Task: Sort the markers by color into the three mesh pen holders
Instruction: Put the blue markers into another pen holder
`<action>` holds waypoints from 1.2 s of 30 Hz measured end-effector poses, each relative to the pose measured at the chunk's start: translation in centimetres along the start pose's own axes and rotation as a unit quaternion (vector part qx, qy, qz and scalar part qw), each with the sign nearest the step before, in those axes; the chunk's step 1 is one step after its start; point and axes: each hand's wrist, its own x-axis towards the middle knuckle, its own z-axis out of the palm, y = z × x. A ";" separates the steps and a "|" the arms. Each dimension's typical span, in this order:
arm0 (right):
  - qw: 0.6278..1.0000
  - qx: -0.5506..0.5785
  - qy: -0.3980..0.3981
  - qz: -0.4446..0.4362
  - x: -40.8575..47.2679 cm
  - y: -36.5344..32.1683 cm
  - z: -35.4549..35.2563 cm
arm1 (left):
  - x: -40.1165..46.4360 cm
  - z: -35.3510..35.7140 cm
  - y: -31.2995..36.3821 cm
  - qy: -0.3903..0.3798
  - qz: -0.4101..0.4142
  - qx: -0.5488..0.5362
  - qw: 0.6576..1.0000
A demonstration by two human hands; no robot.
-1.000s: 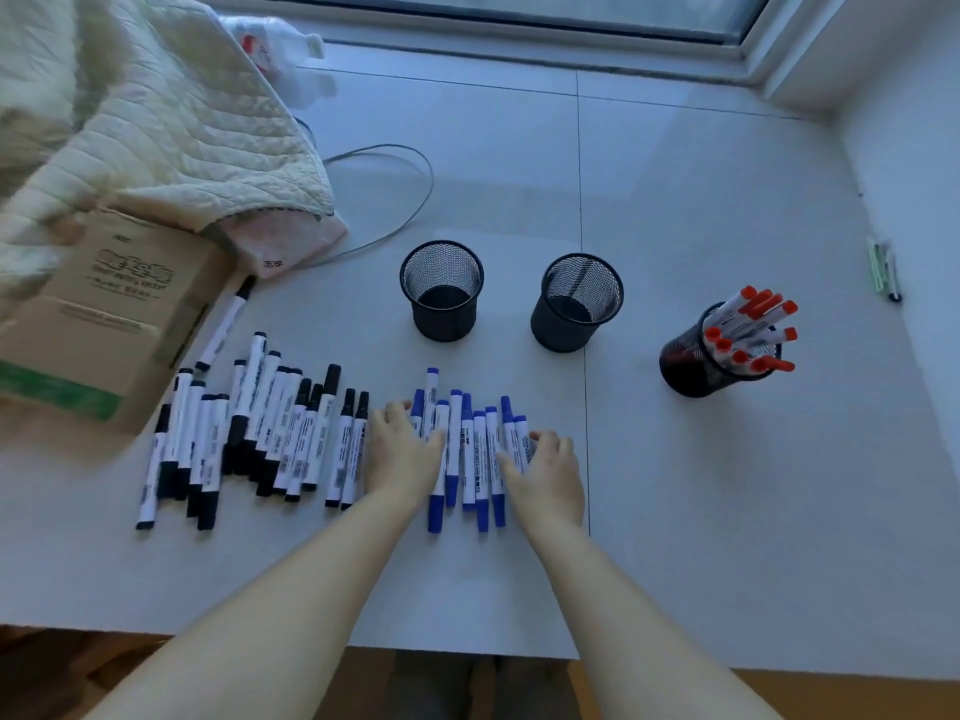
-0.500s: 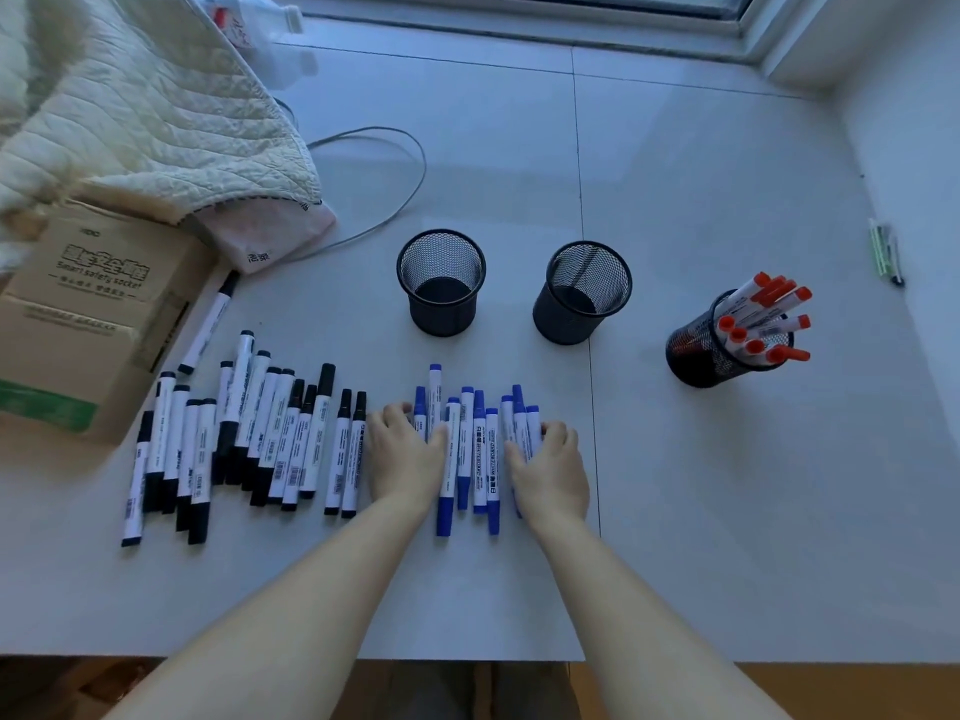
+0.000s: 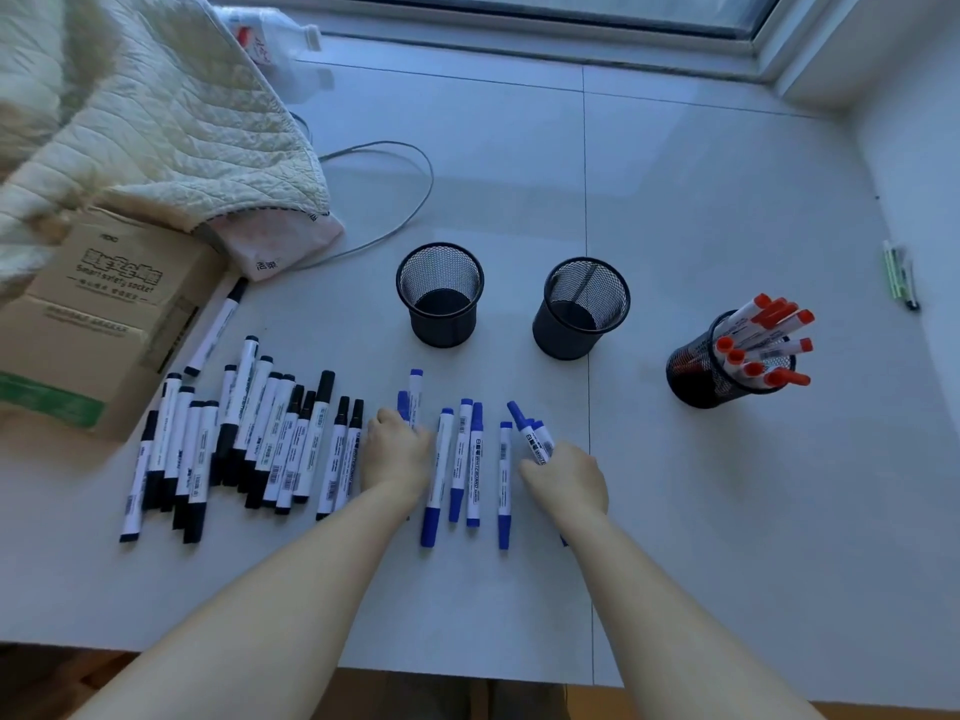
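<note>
Table (image 3: 727,511); right hand (image 3: 566,478) grips blue markers (image 3: 535,441)

A single wide-angle head camera looks steeply forward and down from close above the near edge of the table (image 3: 675,200), both forearms reaching in from the bottom, a window sill along the top.

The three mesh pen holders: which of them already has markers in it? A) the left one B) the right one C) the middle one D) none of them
B: the right holder is packed with red-capped markers, while the left holder and the middle holder show bare bottoms.
</note>
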 end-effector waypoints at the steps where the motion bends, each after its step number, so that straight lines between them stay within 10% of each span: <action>1: 1.000 0.012 -0.003 0.006 0.1 0.2 -0.3 | -0.1 -0.2 0.1 -0.005 0.004 -0.008 1.000; 15: 0.942 0.286 0.079 -0.157 2.0 -4.1 -11.7 | -1.3 -2.7 9.9 0.024 0.210 -0.261 0.942; 23: 0.797 0.569 0.125 -0.160 5.7 -7.9 -17.2 | 1.1 -3.9 16.6 -0.008 0.176 -0.324 0.929; 36: 0.851 0.500 0.104 -0.122 9.8 -6.5 -12.5 | 3.5 -3.7 22.4 -0.080 0.196 -0.451 0.867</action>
